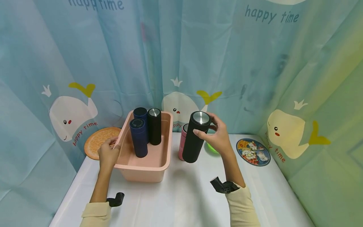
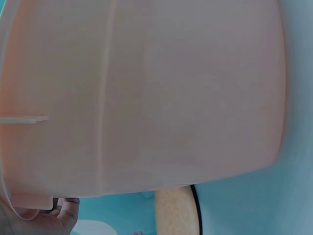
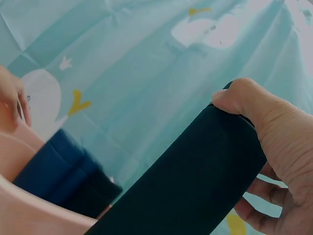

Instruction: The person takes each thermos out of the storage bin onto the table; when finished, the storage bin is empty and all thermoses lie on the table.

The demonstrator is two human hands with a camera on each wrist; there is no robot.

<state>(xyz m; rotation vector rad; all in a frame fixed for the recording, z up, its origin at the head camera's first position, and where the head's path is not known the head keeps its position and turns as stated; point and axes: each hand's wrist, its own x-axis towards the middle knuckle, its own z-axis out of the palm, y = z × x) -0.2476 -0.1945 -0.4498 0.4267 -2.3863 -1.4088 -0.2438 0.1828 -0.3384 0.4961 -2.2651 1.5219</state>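
My right hand [image 1: 218,136] grips a large black thermos [image 1: 193,143] near its silver-topped lid, thumb in front and fingers around the far side. The thermos leans slightly, to the right of a pink plastic bin [image 1: 141,179]. On the bin's left rim my left hand [image 1: 108,155] holds on; the left wrist view shows its fingers [image 2: 68,213] curled at the edge. Standing inside the bin are two dark blue thermoses, a front one [image 1: 139,138] and a rear one [image 1: 140,112], and a slimmer black thermos [image 1: 154,127]. A pink bottle [image 1: 181,146] is partly hidden behind the held thermos.
Behind my right wrist sits a bright green item [image 1: 212,149], mostly covered. A round patterned mat [image 1: 253,152] lies at the table's right, and an orange round mat [image 1: 95,143] is left of the bin. A blue curtain [image 1: 181,56] hangs behind the white table [image 1: 175,201].
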